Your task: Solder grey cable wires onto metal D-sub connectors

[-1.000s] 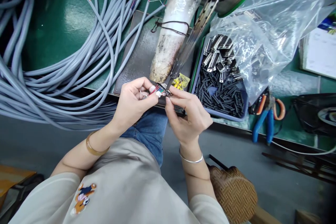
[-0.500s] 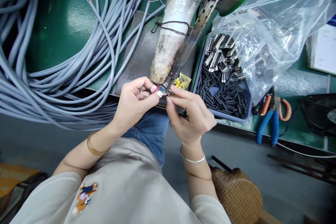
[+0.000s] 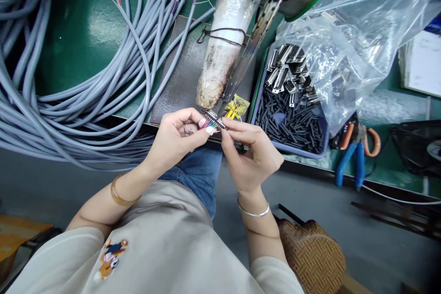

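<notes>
Between my two hands is a D-sub connector (image 3: 215, 118), a metal-edged part with a row of pins along it. Coloured wires (image 3: 207, 124), red, blue and green, meet its near side. My left hand (image 3: 177, 134) is closed, pinching these wires at the connector's left part with thumb and fingertips. My right hand (image 3: 254, 150) pinches the connector's right end. Just beyond it, a soldering iron (image 3: 237, 76) points down beside a thick, plastic-wrapped white cylinder (image 3: 220, 50) with a scorched end. The iron's tip is near the connector; whether they touch I cannot tell.
Grey cables (image 3: 113, 78) with stripped ends cover the left of the green table. A yellow sponge (image 3: 240, 104) lies by the iron. On the right are a bin (image 3: 324, 144) of connectors and black tubes, a plastic bag (image 3: 365, 32) and blue-handled pliers (image 3: 351, 161).
The connector has come slightly nearer my body and more of its pin row shows. My right fingertips have closed up on its right end. My left hand has barely shifted.
</notes>
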A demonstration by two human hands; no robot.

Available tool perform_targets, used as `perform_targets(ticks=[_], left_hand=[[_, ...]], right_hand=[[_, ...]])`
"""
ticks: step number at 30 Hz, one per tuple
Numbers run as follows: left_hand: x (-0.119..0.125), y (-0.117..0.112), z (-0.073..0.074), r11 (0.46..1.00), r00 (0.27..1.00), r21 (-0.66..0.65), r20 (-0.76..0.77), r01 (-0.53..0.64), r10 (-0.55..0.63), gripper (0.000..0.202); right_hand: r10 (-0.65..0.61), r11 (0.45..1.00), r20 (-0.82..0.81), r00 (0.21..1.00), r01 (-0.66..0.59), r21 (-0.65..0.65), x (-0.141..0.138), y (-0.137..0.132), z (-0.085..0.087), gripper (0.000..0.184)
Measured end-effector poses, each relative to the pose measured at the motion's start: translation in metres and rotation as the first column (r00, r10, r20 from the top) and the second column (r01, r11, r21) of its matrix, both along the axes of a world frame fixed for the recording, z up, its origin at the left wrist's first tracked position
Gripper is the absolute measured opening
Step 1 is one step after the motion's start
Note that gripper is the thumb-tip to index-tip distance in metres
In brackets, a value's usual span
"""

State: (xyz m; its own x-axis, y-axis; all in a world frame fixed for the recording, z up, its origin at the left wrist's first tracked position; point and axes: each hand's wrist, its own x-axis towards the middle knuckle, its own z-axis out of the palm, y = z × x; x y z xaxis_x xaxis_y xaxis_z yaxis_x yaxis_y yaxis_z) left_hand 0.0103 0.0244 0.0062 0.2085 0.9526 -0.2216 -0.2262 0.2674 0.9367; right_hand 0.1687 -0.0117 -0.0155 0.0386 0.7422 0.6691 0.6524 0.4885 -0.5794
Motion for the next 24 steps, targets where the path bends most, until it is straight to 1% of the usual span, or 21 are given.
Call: perform_targets(ticks=[2,3,6,8,13,17,24], left_hand=[[0.000,-0.001,0.000,1.000,1.000,0.002,0.011,0.004,-0.004,0.025],[0.000,-0.002,0.000,1.000,1.000,0.005,0.010,-0.007,0.007,0.025],[0.002,-0.005,-0.001,0.998,0.998,0.014,0.001,-0.058,0.058,0.023],[0.005,-0.006,-0.002,0.995,0.995,0.016,0.004,-0.096,0.096,0.021],[0.009,-0.006,-0.004,0.982,0.984,0.072,-0.008,-0.175,0.176,0.021],[0.010,-0.004,-0.003,0.977,0.982,0.116,-0.052,-0.177,0.184,0.019],[0.010,-0.001,-0.004,0.979,0.983,0.124,-0.074,-0.160,0.170,0.019]], right_hand=[[0.008,0.997,-0.082,0.997,-0.014,-0.071,-0.002,-0.001,0.001,0.016],[0.000,0.998,-0.074,0.997,-0.005,-0.070,-0.003,-0.002,0.001,0.016],[-0.040,0.999,0.046,0.998,0.039,0.031,-0.006,-0.002,0.001,0.018],[-0.054,0.996,0.104,0.993,0.046,0.073,-0.007,-0.002,0.000,0.020],[-0.063,0.994,0.119,0.991,0.052,0.092,-0.010,-0.001,-0.002,0.020],[-0.048,0.997,0.100,0.994,0.041,0.072,-0.009,0.001,-0.001,0.018],[-0.039,0.997,0.111,0.993,0.032,0.068,-0.007,0.006,0.000,0.016]])
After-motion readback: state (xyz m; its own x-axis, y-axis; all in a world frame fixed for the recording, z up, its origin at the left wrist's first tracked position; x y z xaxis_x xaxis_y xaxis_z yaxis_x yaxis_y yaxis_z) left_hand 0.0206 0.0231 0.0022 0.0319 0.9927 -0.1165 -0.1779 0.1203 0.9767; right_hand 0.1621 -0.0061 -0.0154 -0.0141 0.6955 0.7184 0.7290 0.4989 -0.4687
